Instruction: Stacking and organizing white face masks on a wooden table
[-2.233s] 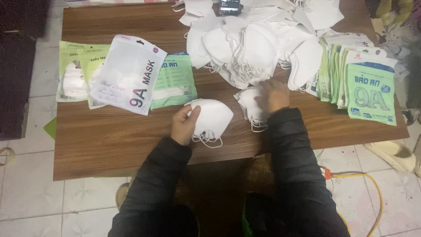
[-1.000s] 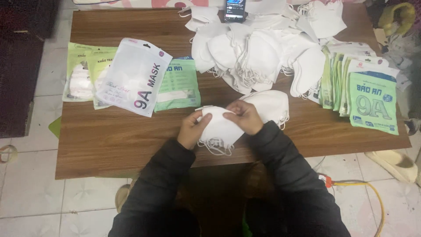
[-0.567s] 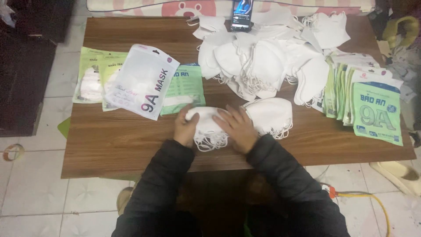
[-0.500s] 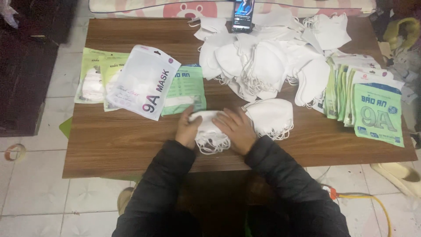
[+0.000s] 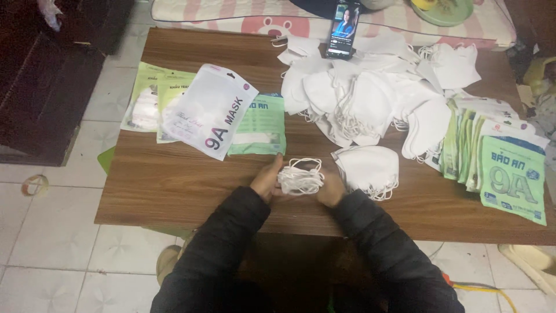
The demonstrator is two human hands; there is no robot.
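Both hands grip a small stack of folded white face masks (image 5: pixel 299 178) held on edge, ear loops up, above the near middle of the wooden table (image 5: pixel 174 185). My left hand (image 5: pixel 267 179) clasps the stack's left end. The right end is held by my right hand (image 5: pixel 331 189). Just right of the hands lies another folded white mask (image 5: pixel 367 167).
A large heap of white masks (image 5: pixel 370 98) fills the table's far middle, with a phone (image 5: pixel 341 29) propped behind it. Filled mask packets (image 5: pixel 211 110) lie at the left, and a fanned stack of green packets (image 5: pixel 498 156) at the right. Tiled floor surrounds the table.
The stack lay flat under both palms; now my hands have turned it on edge and squeezed it together, ear loops upward. The camera view has tilted slightly.
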